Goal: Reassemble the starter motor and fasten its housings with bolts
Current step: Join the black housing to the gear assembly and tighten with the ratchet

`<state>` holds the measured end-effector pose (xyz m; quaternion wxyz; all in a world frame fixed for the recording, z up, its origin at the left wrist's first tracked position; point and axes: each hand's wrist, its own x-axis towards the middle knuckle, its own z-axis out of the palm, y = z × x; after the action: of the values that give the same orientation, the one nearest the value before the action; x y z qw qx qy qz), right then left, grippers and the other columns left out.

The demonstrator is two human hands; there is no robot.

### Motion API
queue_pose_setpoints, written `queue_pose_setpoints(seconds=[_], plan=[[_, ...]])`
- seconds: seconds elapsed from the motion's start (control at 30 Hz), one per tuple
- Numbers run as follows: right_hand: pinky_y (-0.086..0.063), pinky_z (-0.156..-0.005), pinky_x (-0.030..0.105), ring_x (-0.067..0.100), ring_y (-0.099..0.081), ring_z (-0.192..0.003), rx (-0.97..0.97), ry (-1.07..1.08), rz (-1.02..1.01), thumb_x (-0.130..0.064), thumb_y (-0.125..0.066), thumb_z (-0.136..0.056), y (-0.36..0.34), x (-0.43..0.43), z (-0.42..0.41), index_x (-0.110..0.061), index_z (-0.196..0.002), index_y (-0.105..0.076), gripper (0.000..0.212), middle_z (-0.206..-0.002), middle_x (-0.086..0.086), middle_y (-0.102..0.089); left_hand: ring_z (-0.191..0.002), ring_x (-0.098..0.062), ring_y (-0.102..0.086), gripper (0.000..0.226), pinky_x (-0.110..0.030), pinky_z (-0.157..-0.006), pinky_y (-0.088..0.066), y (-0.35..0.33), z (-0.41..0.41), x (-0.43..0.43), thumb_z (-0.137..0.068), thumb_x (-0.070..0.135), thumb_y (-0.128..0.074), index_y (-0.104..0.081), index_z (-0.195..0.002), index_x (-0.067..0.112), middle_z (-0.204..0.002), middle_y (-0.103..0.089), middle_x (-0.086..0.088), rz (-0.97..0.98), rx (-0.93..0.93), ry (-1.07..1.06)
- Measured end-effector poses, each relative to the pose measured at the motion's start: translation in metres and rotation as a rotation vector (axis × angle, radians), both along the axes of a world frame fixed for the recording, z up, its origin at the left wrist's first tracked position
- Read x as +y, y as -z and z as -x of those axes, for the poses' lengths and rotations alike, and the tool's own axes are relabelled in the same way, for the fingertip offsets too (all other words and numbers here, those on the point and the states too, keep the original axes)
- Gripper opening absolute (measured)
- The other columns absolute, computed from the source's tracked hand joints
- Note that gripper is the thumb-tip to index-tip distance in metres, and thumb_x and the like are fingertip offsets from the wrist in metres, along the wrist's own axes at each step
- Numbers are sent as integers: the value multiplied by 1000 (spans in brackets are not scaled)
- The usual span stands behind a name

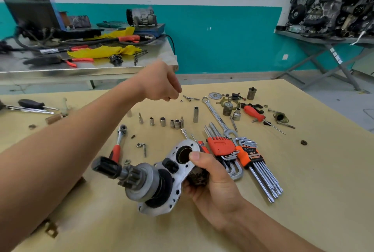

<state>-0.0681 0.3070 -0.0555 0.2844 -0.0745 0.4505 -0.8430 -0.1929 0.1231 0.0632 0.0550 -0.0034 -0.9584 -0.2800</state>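
Observation:
My right hand point(214, 183) grips the starter motor point(159, 179) low in the middle, above the wooden table point(303, 181). Its thumb lies on the silver end plate beside a round opening. The pinion gear and black shaft tip point left. My left hand point(162, 83) is stretched out over the far middle of the table, fingers curled downward with the tips close together. Whether they pinch anything is hidden. Just right of those fingertips lie a small nut point(181, 101) and a long bent bolt point(190, 98).
A row of sockets point(172, 122), a ratchet point(119, 144), a combination wrench point(217, 118), orange hex key sets point(238, 156), a red screwdriver point(255, 114) and small starter parts point(230, 104) lie across the table. A steel bench point(87, 63) with tools stands behind.

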Motion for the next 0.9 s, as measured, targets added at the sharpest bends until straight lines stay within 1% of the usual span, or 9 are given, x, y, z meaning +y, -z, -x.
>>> queue_pose_setpoints(seconds=[0.1,0.17,0.23,0.37,0.47,0.57,0.7,0.83,0.9], plan=[[-48,-58,31,25,-61,-75,81,-11,-35,-33,-82,-54,1,0,0,-1,-96,-69,55,-89,16,-66,-44,-1,-57,23,-12,-42,-41,16,-63,-2,-72,-1,-72,-74,-77,22,-66,-70,6,-1,-51,80],[-52,-65,37,31,-65,-83,142,-19,-41,-29,-81,-57,0,-1,-3,2,-104,-69,58,-95,20,-69,-46,-2,-52,25,-19,-49,-44,34,-95,-7,-71,-4,-71,-75,-81,19,-60,-65,10,-45,-105,116],[-55,-61,36,29,-68,-78,187,-7,-58,-26,-82,-54,0,-1,-7,-2,-101,-71,54,-92,19,-70,-51,-1,-52,25,-26,-58,-50,52,-114,-12,-73,-3,-72,-76,-86,19,-61,-62,11,-59,-89,101],[-56,-61,36,28,-67,-75,316,53,-184,-26,-84,-46,1,2,-8,-8,-92,-72,50,-87,18,-69,-62,2,-58,23,-14,-59,-48,73,-121,-8,-78,8,-78,-74,-92,25,-71,-64,11,75,-56,142],[-57,-65,38,29,-68,-77,395,74,-222,-27,-85,-48,0,4,-7,-11,-91,-72,48,-87,16,-70,-81,-15,-67,25,-34,-76,-58,81,-120,-2,-79,4,-68,-74,-96,23,-85,-72,3,175,-84,201],[-50,-51,29,21,-64,-67,412,89,-245,-30,-85,-48,-2,6,-6,-21,-83,-75,38,-79,8,-69,-82,-21,-65,29,-45,-77,-56,89,-122,-1,-79,-5,-54,-71,-92,15,-85,-71,-1,263,-83,200],[-48,-49,24,14,-64,-62,413,83,-230,-30,-84,-50,-2,7,-2,-25,-81,-76,33,-75,3,-70,-83,-23,-64,29,-44,-77,-55,94,-125,-3,-78,-7,-54,-70,-93,12,-88,-69,-3,263,-47,181],[-45,-48,26,16,-63,-64,425,69,-240,-33,-85,-52,0,6,-1,-26,-87,-75,37,-80,5,-70,-81,-15,-58,28,-33,-78,-53,92,-132,-8,-86,7,-69,-61,-80,33,-87,-61,6,227,38,165],[-44,-49,26,17,-62,-65,419,66,-254,-35,-86,-52,1,7,1,-26,-89,-75,40,-81,5,-70,-82,-11,-58,27,-29,-78,-52,90,-137,-12,-85,9,-72,-61,-81,33,-87,-60,8,160,109,127]])
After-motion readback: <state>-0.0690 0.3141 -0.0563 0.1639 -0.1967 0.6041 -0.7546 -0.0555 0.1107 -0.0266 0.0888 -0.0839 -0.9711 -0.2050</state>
